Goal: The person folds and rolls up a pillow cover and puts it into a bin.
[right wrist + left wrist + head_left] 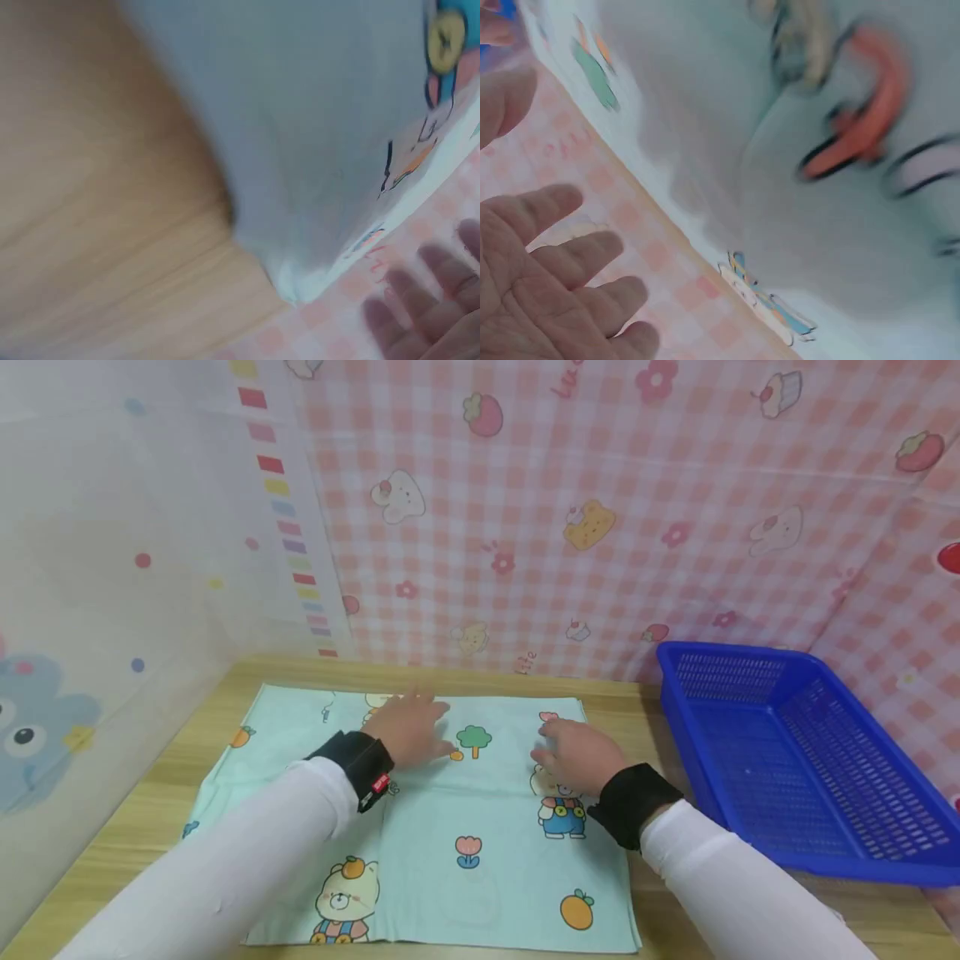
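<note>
A mint-green cloth (420, 877) printed with bears, oranges, a tree and tulips lies folded and spread out on the wooden table. Over its far half is my left hand (408, 731), its fingers spread and holding nothing. In the left wrist view the left palm (525, 292) shows with its fingers apart, beside the cloth (690, 150). My right hand (581, 756) is over the cloth near its right edge, fingers loosely extended, nothing in them. The right wrist view shows the right fingers (427, 300) beyond the far edge of the cloth (300, 150).
A blue plastic basket (787, 777) with slotted walls stands right of the cloth. Wooden tabletop (142, 785) shows around the cloth. A pink checked curtain (525, 468) hangs behind, and a pale printed sheet (135, 485) is on the left.
</note>
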A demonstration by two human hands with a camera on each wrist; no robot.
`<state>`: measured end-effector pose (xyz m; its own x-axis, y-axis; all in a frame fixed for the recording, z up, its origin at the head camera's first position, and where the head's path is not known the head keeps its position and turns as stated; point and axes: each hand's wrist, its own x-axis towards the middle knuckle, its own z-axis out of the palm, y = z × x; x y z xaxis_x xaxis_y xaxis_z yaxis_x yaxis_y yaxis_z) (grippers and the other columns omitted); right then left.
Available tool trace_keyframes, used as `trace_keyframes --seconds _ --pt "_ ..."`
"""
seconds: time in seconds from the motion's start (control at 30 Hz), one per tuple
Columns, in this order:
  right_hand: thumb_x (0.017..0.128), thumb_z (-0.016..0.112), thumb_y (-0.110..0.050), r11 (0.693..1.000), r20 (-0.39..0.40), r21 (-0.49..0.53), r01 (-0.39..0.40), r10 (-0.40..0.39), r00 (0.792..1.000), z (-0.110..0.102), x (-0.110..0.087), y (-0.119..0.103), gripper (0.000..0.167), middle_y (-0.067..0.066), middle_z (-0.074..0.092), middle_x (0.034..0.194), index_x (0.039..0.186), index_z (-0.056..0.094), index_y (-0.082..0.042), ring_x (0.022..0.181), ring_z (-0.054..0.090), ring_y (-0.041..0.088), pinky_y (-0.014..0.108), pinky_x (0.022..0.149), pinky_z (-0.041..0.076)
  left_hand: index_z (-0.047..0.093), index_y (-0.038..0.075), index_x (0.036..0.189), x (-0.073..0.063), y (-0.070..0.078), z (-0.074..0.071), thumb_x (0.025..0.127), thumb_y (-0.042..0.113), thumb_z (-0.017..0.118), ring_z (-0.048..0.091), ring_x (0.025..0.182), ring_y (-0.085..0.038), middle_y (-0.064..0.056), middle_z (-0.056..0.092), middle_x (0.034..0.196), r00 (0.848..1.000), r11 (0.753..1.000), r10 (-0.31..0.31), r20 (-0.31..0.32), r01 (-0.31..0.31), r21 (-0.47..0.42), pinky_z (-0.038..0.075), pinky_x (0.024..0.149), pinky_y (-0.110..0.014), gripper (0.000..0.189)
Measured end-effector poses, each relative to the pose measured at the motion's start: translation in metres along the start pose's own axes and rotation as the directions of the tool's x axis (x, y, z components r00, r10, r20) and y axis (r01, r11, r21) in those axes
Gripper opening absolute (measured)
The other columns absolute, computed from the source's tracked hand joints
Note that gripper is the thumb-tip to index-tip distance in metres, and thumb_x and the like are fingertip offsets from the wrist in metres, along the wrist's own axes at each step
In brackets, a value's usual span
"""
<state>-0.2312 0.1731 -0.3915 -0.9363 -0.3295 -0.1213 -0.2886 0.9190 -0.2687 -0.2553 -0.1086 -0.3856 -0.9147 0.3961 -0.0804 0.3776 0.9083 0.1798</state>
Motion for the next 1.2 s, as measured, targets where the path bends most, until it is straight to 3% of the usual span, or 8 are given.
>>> trace_keyframes --seconds 0.1,0.23,0.47,0.53,0.63,0.83,1.03,1.2 --pt "0.104 0.065 -0.034 0.999 0.002 0.019 0.037 -0.037 0.999 0.001 -0.016 -0.005 0.041 0.011 0.074 0.13 0.136 0.069 -0.007 0.128 0.066 0.032 0.052 0.112 0.05 0.057 0.015 0.151 -0.026 0.0 -0.001 0.095 0.044 0.076 0.043 0.152 -0.038 -0.015 0.051 0.16 0.996 0.999 0.014 0.088 -0.011 -0.036 0.034 0.124 -0.058 0.066" --pt "0.101 0.07 -0.031 0.998 0.05 0.006 0.06 -0.061 0.997 0.003 -0.033 -0.012 0.032 0.003 0.077 0.119 0.127 0.074 -0.012 0.116 0.069 0.024 0.049 0.106 0.055 0.06 0.015 0.148 -0.053 -0.001 0.001 0.09 0.041 0.082 0.048 0.149 -0.035 -0.014 0.052 0.159 0.983 0.997 0.028 0.18 -0.015 -0.074 0.039 0.121 -0.056 0.068" --pt "0.093 0.081 -0.033 0.99 0.127 -0.029 0.138 -0.133 0.983 0.009 -0.045 -0.019 0.034 -0.005 0.07 0.103 0.12 0.074 -0.014 0.092 0.062 0.013 0.037 0.092 0.056 0.059 0.017 0.149 -0.069 -0.009 0.011 0.083 0.045 0.088 0.048 0.149 -0.037 -0.014 0.05 0.16 0.975 0.998 -0.015 0.221 0.029 -0.059 0.04 0.12 -0.057 0.078" --pt "0.09 0.083 -0.037 0.988 0.145 -0.04 0.147 -0.14 0.98 0.011 -0.047 -0.018 0.042 -0.004 0.069 0.107 0.124 0.072 -0.014 0.095 0.061 0.014 0.037 0.094 0.054 0.058 0.018 0.15 -0.069 -0.009 0.013 0.082 0.047 0.088 0.047 0.149 -0.038 -0.014 0.049 0.162 0.972 0.998 -0.024 0.235 0.037 -0.05 0.041 0.119 -0.059 0.08" --pt "0.087 0.085 -0.042 0.985 0.165 -0.064 0.16 -0.148 0.975 0.016 -0.05 -0.016 0.055 0.002 0.069 0.126 0.133 0.071 -0.015 0.115 0.063 0.018 0.041 0.105 0.052 0.057 0.02 0.151 -0.067 -0.009 0.016 0.081 0.048 0.088 0.045 0.149 -0.043 -0.015 0.046 0.164 0.969 0.999 -0.023 0.244 0.034 -0.038 0.041 0.118 -0.061 0.082" --pt "0.083 0.087 -0.049 0.981 0.219 -0.087 0.175 -0.153 0.964 0.02 -0.058 -0.012 0.073 0.009 0.055 0.156 0.145 0.065 -0.019 0.145 0.05 0.031 0.049 0.117 0.046 0.053 0.024 0.155 -0.062 -0.009 0.018 0.081 0.05 0.088 0.036 0.153 -0.05 -0.014 0.039 0.168 0.963 0.999 -0.027 0.267 0.036 -0.027 0.037 0.119 -0.064 0.086" --pt "0.083 0.087 -0.048 0.992 0.272 -0.054 0.114 -0.095 0.958 0.014 -0.065 -0.004 0.083 0.006 0.042 0.167 0.154 0.055 -0.019 0.156 0.037 0.03 0.051 0.124 0.037 0.052 0.023 0.156 -0.055 -0.007 0.016 0.081 0.049 0.088 0.031 0.155 -0.051 -0.015 0.036 0.17 0.967 0.999 -0.008 0.253 0.021 -0.047 0.034 0.121 -0.065 0.087" --pt "0.082 0.088 -0.046 0.995 0.292 -0.025 0.094 -0.083 0.953 0.011 -0.068 0.004 0.087 0.01 0.038 0.169 0.155 0.052 -0.014 0.156 0.037 0.032 0.052 0.124 0.037 0.053 0.021 0.155 -0.052 -0.004 0.016 0.08 0.049 0.089 0.03 0.155 -0.05 -0.015 0.036 0.17 0.968 0.997 -0.009 0.249 0.027 -0.069 0.034 0.121 -0.065 0.087"
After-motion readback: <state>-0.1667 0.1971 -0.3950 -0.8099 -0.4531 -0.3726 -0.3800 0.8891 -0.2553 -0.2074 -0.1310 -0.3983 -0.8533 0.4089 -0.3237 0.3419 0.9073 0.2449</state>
